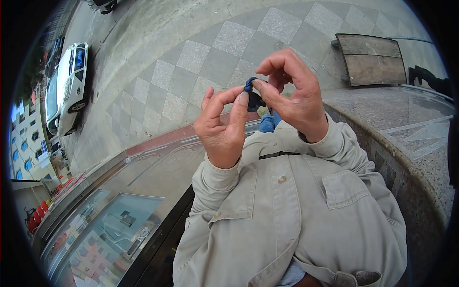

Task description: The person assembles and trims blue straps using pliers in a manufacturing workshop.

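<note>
Held up in front of my chest is a small, soft, dark blue and black piece (255,102), twisted like a cord at the top and flaring out below. My left hand (224,125) pinches its twisted part between thumb and index finger from the left. From the right, my right hand (297,98) grips the same twist near its top, thumb in front and the other fingers curled. The fingertips of both hands almost meet there and cover part of the piece. Its exact kind does not show.
A flatbed cart (375,60) with a wooden deck stands at the far right. Close on my right is a stone ledge (406,158); on my left, a glass door (110,229) with a metal frame. A white car (68,88) is parked beyond the tiled pavement (191,55).
</note>
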Tool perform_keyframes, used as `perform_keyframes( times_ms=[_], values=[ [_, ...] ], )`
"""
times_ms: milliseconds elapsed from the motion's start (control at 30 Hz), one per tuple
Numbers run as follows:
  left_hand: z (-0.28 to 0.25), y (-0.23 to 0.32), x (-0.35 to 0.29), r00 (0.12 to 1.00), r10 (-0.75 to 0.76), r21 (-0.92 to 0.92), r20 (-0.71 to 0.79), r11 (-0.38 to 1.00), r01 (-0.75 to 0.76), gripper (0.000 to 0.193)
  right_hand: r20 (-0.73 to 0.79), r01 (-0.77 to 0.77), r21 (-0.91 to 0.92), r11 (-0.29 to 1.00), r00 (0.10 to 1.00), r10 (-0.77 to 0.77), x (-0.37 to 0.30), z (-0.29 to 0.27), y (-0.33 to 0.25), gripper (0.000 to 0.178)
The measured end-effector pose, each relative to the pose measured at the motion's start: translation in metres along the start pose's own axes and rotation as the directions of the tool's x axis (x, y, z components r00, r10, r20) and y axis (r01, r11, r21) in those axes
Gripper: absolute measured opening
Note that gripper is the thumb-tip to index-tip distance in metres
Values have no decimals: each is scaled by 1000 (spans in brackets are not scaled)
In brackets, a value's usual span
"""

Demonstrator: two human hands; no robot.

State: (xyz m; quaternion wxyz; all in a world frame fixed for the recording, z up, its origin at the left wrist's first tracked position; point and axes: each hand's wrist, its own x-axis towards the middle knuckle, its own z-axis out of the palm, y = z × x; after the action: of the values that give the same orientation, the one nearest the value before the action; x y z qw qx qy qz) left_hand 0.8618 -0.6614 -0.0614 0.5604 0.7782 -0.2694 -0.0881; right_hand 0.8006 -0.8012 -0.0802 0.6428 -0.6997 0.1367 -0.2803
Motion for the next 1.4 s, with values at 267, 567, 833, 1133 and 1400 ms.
perform_keyframes(
  times_ms=[267,567,833,1133,1400],
  values=[
    [1,2,0,997,12,65,-81,998,-7,11,57,177,-151,973,984,-170,-9,7,-6,14],
    [3,5,0,961,265,374,-74,901,-220,20,13,216,-161,963,976,-216,-9,10,-1,12],
    [5,8,1,905,426,556,-5,753,-351,25,17,228,-153,962,973,-228,-8,6,-3,12],
    [9,4,15,885,453,541,107,721,-434,26,27,224,-248,942,974,-224,-6,-1,2,12],
    [27,-11,34,910,385,342,150,844,-414,24,31,-305,389,869,947,319,-2,-12,19,8]
  ],
)
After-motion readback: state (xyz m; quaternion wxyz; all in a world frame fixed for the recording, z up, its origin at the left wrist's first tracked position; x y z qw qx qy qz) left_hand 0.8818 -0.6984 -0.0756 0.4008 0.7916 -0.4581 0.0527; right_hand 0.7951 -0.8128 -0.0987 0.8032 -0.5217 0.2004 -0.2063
